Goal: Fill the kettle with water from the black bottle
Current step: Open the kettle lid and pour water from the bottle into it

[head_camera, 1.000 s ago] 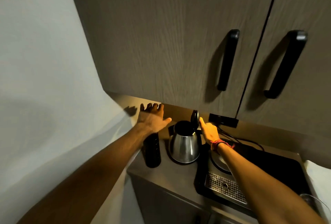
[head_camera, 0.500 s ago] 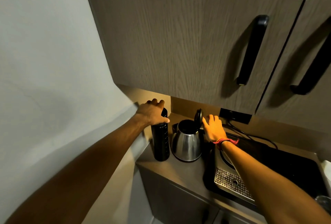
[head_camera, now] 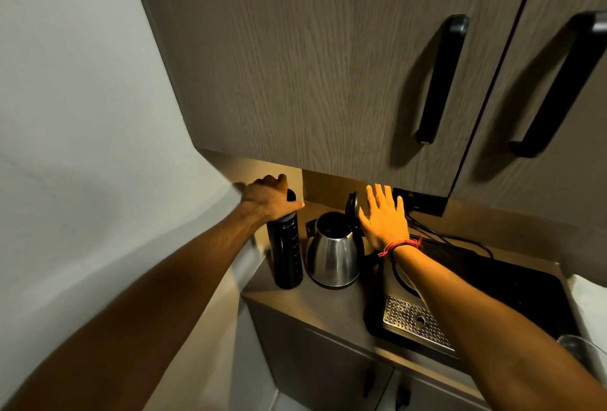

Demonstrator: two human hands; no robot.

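A tall black bottle (head_camera: 286, 253) stands upright on the counter by the left wall. My left hand (head_camera: 267, 198) is wrapped over its top. Just right of the bottle sits a steel kettle (head_camera: 332, 257) with its black lid (head_camera: 350, 207) flipped up and the mouth open. Behind and right of that lid my right hand (head_camera: 385, 216) hovers with its fingers spread, holding nothing; a red thread is tied at the wrist.
Wooden counter (head_camera: 331, 307) with a black tray (head_camera: 512, 292) and perforated metal drip grate (head_camera: 415, 320) on the right. Upper cabinet doors with black handles (head_camera: 441, 80) hang low overhead. Black cables (head_camera: 440, 236) run behind. A glass rim (head_camera: 581, 350) shows at far right.
My left hand came down from open above the bottle and closed on its top. My right hand left the kettle lid and spread open behind it.
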